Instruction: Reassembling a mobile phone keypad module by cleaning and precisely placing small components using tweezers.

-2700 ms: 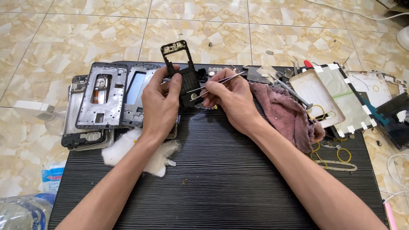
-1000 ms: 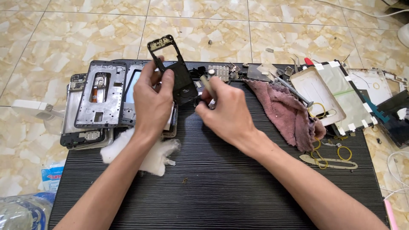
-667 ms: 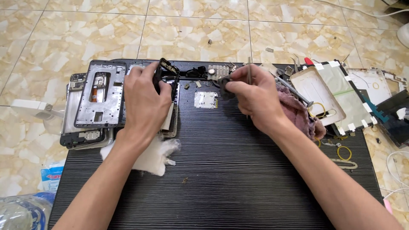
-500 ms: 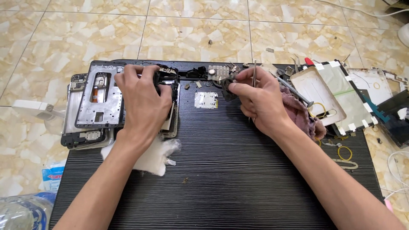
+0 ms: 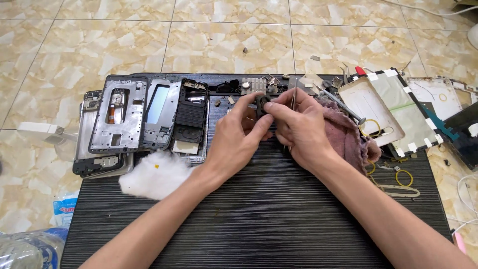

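Observation:
Both hands meet over the far middle of a black ribbed mat (image 5: 259, 219). My left hand (image 5: 238, 139) and my right hand (image 5: 298, 127) pinch a small black part (image 5: 262, 103) between their fingertips. My right hand also holds thin metal tweezers (image 5: 294, 94) that point away from me. To the left lie several phone frames: a black inner frame (image 5: 191, 112), a silver frame (image 5: 160, 112) and a grey metal frame (image 5: 117, 115).
A white cotton wad (image 5: 157, 174) lies near my left forearm. A pink rag (image 5: 346, 134) sits under my right hand, with a screwdriver (image 5: 341, 104) on it. Phone back panels (image 5: 393, 112), yellow rings (image 5: 403, 177) and small parts lie to the right. Tiled floor (image 5: 224, 35) surrounds the mat.
My left hand put the black frame down on the pile at the left and came to the middle. Both hands now pinch a small black part together.

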